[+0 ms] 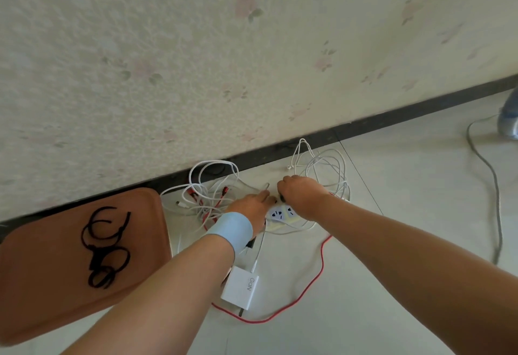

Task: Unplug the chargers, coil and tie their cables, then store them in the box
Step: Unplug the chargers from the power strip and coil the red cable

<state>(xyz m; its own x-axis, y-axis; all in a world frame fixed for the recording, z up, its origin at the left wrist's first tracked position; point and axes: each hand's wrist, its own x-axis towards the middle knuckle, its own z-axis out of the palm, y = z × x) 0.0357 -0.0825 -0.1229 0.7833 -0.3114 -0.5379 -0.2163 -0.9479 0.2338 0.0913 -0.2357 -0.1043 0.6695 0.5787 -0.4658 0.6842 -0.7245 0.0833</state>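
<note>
A white power strip (283, 214) lies on the floor by the wall. My left hand (253, 206), with a light blue wristband, rests on the strip's left end, fingers fairly straight. My right hand (298, 190) curls round a dark charger plug (281, 198) at the strip's far end. A white GaN charger (241, 287) lies unplugged near my left forearm, its white cable running up toward the strip. A red cable (319, 276) loops across the floor. Tangled white and red cables (208, 194) lie left of the strip, and a loose white cable coil (325, 166) lies behind my right hand.
An orange-brown tray (50, 284) at the left holds several black cable ties (105, 248). A dark skirting board (392, 119) runs along the wallpapered wall. A grey cable (496, 192) trails across the floor at the right, near a blurred blue-white object (508, 121).
</note>
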